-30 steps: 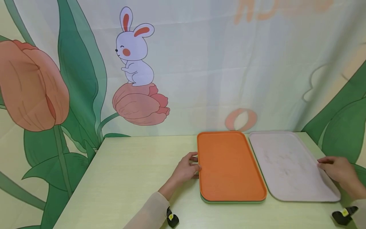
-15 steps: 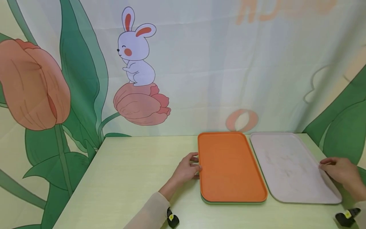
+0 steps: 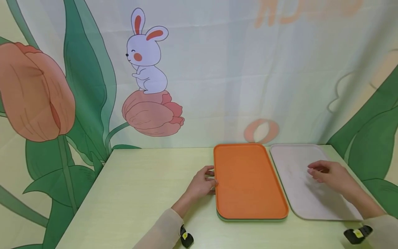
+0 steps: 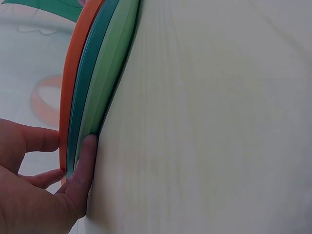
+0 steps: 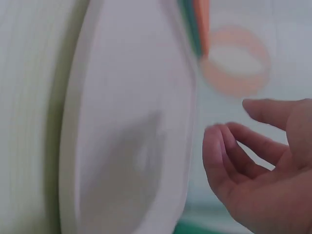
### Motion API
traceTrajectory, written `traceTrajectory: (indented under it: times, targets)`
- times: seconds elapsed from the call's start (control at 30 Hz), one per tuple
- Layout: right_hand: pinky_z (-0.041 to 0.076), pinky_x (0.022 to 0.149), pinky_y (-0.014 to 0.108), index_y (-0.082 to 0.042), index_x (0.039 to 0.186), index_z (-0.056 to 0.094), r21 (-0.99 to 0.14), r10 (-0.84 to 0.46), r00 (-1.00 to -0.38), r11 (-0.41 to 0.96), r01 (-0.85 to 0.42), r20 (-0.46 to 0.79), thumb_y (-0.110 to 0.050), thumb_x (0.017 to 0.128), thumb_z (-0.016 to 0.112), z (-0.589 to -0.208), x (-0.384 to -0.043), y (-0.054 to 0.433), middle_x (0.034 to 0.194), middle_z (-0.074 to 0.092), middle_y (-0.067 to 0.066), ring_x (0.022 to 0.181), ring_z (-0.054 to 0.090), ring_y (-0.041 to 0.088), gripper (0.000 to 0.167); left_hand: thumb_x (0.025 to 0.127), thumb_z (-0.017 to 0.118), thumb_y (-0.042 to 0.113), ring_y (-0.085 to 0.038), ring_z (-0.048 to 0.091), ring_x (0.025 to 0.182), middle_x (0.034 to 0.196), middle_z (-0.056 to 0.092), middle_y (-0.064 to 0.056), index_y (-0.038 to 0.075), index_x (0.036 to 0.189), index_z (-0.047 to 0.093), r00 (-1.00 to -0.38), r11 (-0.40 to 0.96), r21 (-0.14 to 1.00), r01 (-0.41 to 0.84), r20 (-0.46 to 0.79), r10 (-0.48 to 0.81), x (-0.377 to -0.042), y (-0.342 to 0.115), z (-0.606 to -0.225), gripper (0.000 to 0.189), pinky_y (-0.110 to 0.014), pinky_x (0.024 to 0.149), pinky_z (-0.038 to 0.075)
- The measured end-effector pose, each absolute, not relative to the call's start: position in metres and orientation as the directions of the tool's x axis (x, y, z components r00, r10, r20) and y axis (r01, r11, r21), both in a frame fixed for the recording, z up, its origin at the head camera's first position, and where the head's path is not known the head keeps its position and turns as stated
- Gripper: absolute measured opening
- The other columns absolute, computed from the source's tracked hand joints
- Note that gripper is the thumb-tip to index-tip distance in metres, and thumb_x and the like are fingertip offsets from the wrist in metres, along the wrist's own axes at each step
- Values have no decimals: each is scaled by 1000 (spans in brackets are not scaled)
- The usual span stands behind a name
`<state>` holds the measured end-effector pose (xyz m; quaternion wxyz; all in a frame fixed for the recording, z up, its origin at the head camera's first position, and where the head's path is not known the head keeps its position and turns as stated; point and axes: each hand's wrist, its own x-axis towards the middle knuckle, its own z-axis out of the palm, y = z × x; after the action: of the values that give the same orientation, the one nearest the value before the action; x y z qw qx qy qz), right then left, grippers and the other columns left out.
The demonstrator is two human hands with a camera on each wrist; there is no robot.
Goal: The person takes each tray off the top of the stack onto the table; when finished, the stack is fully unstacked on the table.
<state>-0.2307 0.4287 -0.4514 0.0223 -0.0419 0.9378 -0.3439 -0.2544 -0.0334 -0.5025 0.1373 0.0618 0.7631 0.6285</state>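
Note:
In the head view, an orange tray (image 3: pixel 250 183) tops a stack, with teal and light green trays (image 4: pixel 109 63) beneath it in the left wrist view. My left hand (image 3: pixel 200 183) touches the stack's left side, its fingertips against the rims. A pale pinkish-grey tray (image 3: pixel 298 183) lies just to the right of the stack. Over that tray hovers my right hand (image 3: pixel 334 178), fingers loosely bent and holding nothing. The right wrist view has the thumb apart from the other fingers and the hand's shadow on the tray.
A light yellow-green table (image 3: pixel 140 186) carries the trays, and its bare surface extends left of the stack. Behind its back edge hangs a cloth (image 3: pixel 211 76) printed with a rabbit and tulips.
My right hand has let go of the pale tray's right edge and moved left, up over its surface. The left hand has stayed at the stack. The trays have not visibly moved.

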Motion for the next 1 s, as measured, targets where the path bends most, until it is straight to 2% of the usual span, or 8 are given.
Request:
traceTrajectory:
  times: [0.13,0.37,0.57,0.7,1.0]
  targets:
    - [61,72,31,12,131,62,-731,-163,-985,679,-68,-60,-24,107,66,-457,-233,391,102,73,14,84,68,25,44,97,67,-1,-26,67,111,135,56,-16,4,156,47,-954,205,976,-79,-134,267,-256,-33,-504,62,-41,73,66]
    - [61,69,30,10,128,65,-734,-200,-978,673,-89,-64,-18,104,70,-465,-234,346,101,72,11,84,68,24,38,97,67,-1,-25,68,110,135,56,-16,4,156,47,-956,202,976,-84,-136,258,-255,-33,-503,63,-41,72,66]
    - [58,64,27,11,122,67,-734,-208,-978,665,-138,-4,-8,101,70,-474,-237,333,93,71,9,78,68,20,29,96,68,-1,-25,67,109,133,57,-15,5,155,48,-957,210,973,-90,-143,251,-256,-33,-504,63,-41,71,66]
    - [58,63,26,12,119,67,-721,-182,-983,681,-129,3,-3,99,69,-477,-237,328,91,70,8,78,66,19,25,96,69,-1,-26,68,109,133,57,-16,4,155,49,-959,210,973,-92,-143,246,-254,-34,-502,63,-41,70,66]
    - [54,61,26,11,117,67,-675,-163,-986,725,-137,25,0,96,68,-475,-237,325,88,68,6,78,62,19,23,92,69,-6,-25,72,99,128,58,-18,0,151,54,-971,195,977,-90,-130,202,-254,-29,-496,62,-41,65,66]
